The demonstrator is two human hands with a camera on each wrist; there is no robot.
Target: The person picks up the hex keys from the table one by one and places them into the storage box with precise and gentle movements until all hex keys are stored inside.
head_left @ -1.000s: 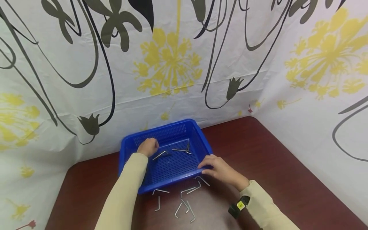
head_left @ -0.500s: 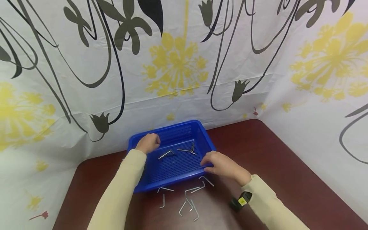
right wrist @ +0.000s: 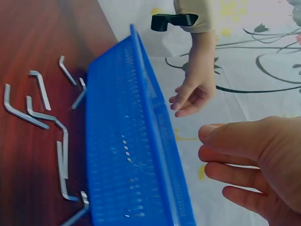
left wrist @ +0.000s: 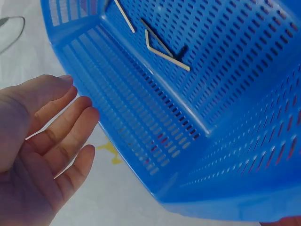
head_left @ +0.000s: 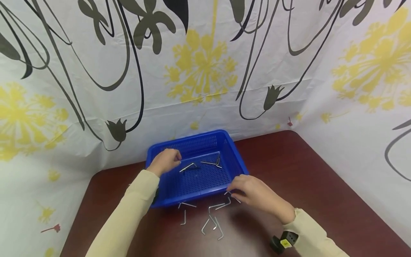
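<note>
A blue plastic basket [head_left: 199, 194] with slotted walls stands on the table. Over its left side hovers my left hand [head_left: 167, 160]; the left wrist view shows its fingers [left wrist: 75, 122] loosely bent beside the rim, holding nothing. My right hand [head_left: 257, 192] is by the basket's front right corner; in the right wrist view its thumb and fingers [right wrist: 235, 174] are apart from the rim and hold nothing. Inside the basket lie a few L-shaped hex keys [head_left: 188, 166], some overlapping. Several more hex keys [head_left: 219, 229] are scattered on the table before the basket.
The dark red-brown table [head_left: 276, 157] has rounded back corners. A white cloth with printed flowers [head_left: 202, 67] hangs behind and at both sides, close to the basket's back. Each wrist wears a dark strapped camera [head_left: 285, 240].
My right hand has drawn off the basket's front right rim, slightly toward me. My left hand has risen a little from inside the basket. The head view has shifted slightly.
</note>
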